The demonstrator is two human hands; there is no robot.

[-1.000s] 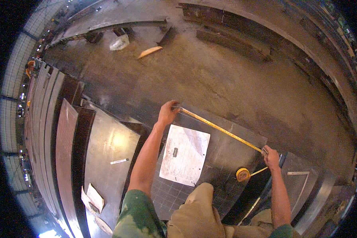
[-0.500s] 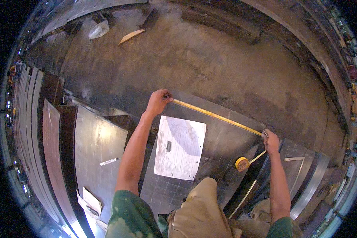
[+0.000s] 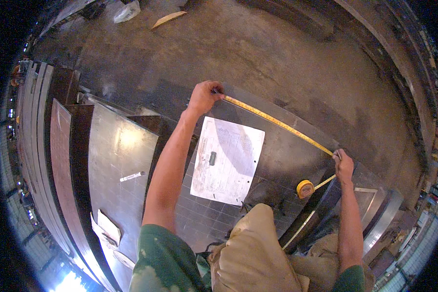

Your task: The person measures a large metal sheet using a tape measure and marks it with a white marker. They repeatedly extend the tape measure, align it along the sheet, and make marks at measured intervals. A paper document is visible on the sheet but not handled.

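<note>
A yellow tape-measure blade (image 3: 280, 124) is stretched slantwise between my two hands, over a dark metal plate. My left hand (image 3: 205, 97) pinches its far-left end. At the other side my right hand (image 3: 343, 165) grips the blade, with a small light-coloured thing showing at the fingers that I cannot make out. From there the blade loops back to the round yellow tape-measure case (image 3: 305, 189), which lies below and left of that hand. A printed white sheet (image 3: 228, 160) rests on the plate between my arms, with a small dark block (image 3: 212, 158) on top.
On the left stand metal beams and a shiny plate (image 3: 117, 141) carrying a white marker (image 3: 132, 176) and folded papers (image 3: 107, 228). My knee (image 3: 253, 228) is beside the sheet. A clear plastic bag (image 3: 127, 12) and a curved wooden piece (image 3: 169, 19) lie on the far floor.
The view has shifted, so the sheet, plates and floor things sit higher in the picture. Both hands still hold the blade stretched, and the tape case still lies nearby.
</note>
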